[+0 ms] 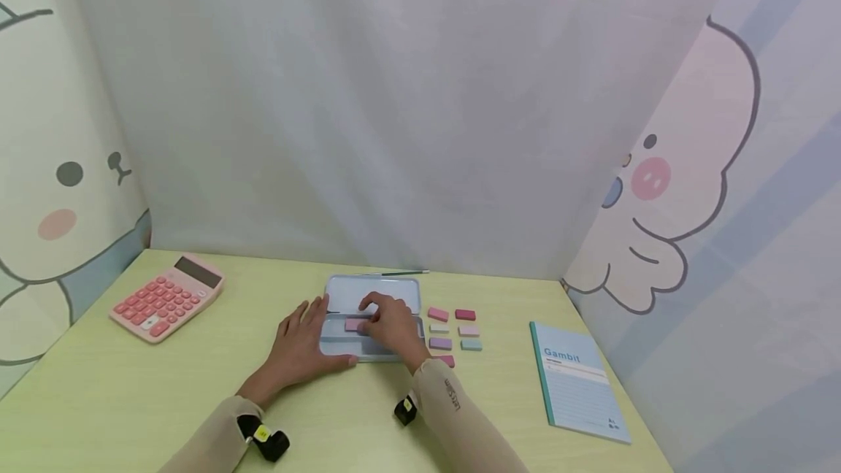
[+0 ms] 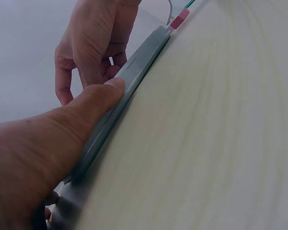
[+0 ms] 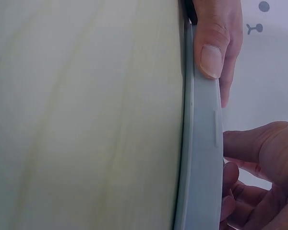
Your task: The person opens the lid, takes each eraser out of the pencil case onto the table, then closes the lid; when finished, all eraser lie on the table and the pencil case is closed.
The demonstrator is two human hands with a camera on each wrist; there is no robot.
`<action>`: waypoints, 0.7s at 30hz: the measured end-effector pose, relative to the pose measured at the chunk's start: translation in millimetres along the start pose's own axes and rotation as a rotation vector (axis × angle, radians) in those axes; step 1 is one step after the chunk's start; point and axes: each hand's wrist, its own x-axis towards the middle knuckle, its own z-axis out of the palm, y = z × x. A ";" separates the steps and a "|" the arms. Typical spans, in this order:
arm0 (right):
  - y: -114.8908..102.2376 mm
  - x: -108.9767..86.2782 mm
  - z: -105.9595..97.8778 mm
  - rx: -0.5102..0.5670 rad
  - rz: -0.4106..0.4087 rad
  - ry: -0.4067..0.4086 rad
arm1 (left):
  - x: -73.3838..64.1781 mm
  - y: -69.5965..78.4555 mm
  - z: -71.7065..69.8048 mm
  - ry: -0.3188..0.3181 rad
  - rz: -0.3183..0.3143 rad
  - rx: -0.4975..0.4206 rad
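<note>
A pale blue hinged case lies with its lid folded back on the table. My left hand spreads along its left side, with the thumb on the front edge. In the left wrist view, the thumb presses that edge. My right hand reaches into the upper compartment. Its curled fingers and thumb pinch the right end of a small pink-lilac block. The case wall hides part of those fingertips in the right wrist view.
Several small coloured blocks, among them a purple block and a dark pink block, lie right of the case. A thin dark pencil lies behind the lid. A pink calculator is at the left, a blue notebook at the right.
</note>
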 end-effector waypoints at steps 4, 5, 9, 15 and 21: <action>0.0 -0.2 0.6 -0.015 0.009 -0.001 | 0.5 -0.7 0.2 0.001 0.001 0.003; 0.3 0.2 1.0 -0.023 0.009 0.000 | 0.5 -0.9 0.3 0.002 0.002 0.002; 2.5 1.2 1.8 -0.043 -0.007 0.004 | 1.0 -1.6 1.0 0.006 0.003 -0.002; 1.7 0.3 1.1 -0.038 -0.016 0.003 | 1.8 -3.4 1.9 0.008 0.003 -0.005; 3.1 -0.3 0.5 -0.030 -0.028 0.003 | 1.7 -3.6 2.2 0.009 0.004 -0.008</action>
